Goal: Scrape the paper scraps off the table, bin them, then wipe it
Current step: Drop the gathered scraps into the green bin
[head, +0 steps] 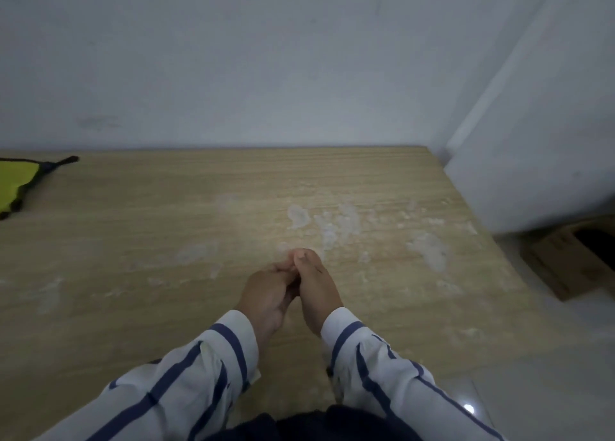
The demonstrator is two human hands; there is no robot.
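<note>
At ten o'clock our yellow cloth [15, 182] is cut off. Dead centre, our left hand [269, 294] and right hand [316, 287] curl together; whether they pinch anything we cannot tell. Paper scraps [336, 227] cling to the table [133, 240] at one o'clock; scraping could flick bits past the half-hidden box [565, 264] at three

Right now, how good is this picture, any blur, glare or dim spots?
Head view: dim, flat light, soft throughout; left hand and right hand slightly smeared; paper scraps pale and low-contrast on the table; one small glare spot on the floor lower right.
</note>
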